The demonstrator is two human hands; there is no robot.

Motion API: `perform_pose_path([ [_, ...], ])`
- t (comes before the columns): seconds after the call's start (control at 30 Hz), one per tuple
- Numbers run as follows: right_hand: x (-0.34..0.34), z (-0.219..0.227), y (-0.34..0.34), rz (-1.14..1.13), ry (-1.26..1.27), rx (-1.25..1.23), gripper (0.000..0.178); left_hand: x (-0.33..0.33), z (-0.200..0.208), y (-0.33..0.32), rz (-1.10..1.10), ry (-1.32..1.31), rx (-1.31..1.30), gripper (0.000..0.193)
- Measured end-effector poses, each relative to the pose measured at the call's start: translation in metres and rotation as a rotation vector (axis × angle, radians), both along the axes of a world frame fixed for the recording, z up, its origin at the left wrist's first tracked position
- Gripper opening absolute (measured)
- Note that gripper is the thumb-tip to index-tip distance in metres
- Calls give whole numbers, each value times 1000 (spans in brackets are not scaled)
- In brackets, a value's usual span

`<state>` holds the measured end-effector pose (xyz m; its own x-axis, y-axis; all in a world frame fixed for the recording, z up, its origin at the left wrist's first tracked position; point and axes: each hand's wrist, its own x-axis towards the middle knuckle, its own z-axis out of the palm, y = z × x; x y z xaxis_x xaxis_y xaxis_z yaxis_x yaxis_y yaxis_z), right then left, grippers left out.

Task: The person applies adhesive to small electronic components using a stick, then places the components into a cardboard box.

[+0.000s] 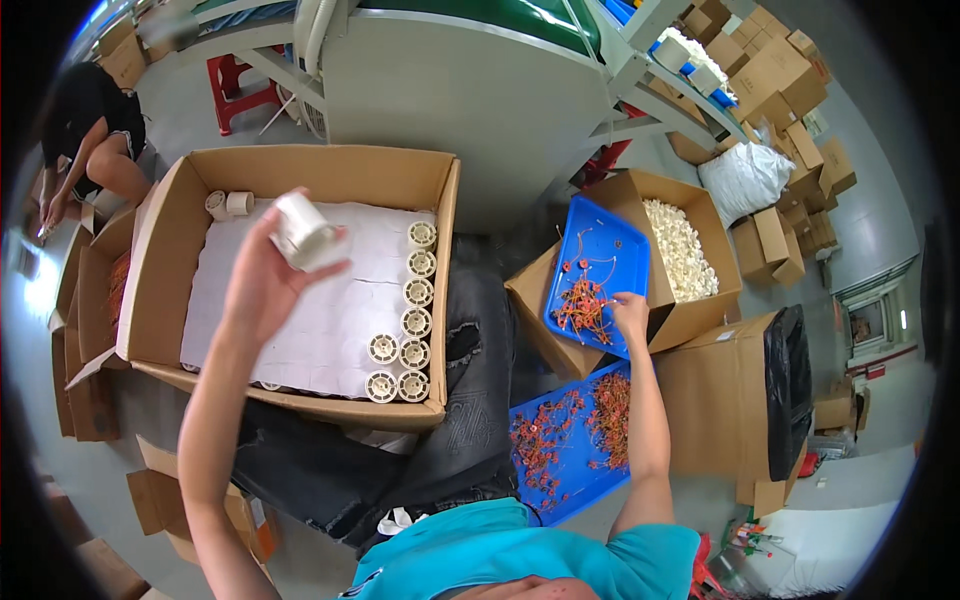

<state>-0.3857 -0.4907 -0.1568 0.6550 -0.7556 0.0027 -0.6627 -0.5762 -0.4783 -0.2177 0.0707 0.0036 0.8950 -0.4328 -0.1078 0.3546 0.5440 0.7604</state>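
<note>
My left hand [258, 275] is raised over the large open cardboard box [300, 158], its fingers wrapped round a white plastic cylinder [303, 232] that is slightly blurred. Inside the box, on a white sheet [300, 330], several cream round plastic parts with spoked ends [416, 322] stand along the right side. Two more white cylinders [239, 203] are in the far left corner. My right hand [630, 318] is over the upper blue tray [590, 225], fingers pinched beside a heap of small red-orange parts with thin wires [582, 305]. What lies between those fingertips is too small to make out.
Below the upper tray is another blue tray [560, 508] with more red-orange wired parts. A carton of small cream pieces [680, 250] stands to the right, near a tall carton with a black liner [790, 390]. Another person [95, 130] crouches at far left. A machine [460, 110] stands ahead.
</note>
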Motion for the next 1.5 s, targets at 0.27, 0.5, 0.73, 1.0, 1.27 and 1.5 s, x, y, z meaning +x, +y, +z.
perform_pose_path([
  [0.27,10,-10,33,-139,15,-138,22,-55,-55,-28,-116,249,-114,47],
  [0.5,-9,31,-18,-167,-336,-324,13,-71,-79,-33,-72,178,57,53],
  [0.73,-5,107,68,70,-714,-270,10,-78,-66,-31,-146,85,56,39],
  [1.0,3,121,313,722,-446,938,15,-83,-71,-25,-133,-875,482,43],
  [1.27,30,124,336,726,-614,639,16,-81,-50,-6,-463,-563,462,43],
  [1.5,25,120,325,771,-585,665,17,-74,-32,7,-541,-641,454,45],
])
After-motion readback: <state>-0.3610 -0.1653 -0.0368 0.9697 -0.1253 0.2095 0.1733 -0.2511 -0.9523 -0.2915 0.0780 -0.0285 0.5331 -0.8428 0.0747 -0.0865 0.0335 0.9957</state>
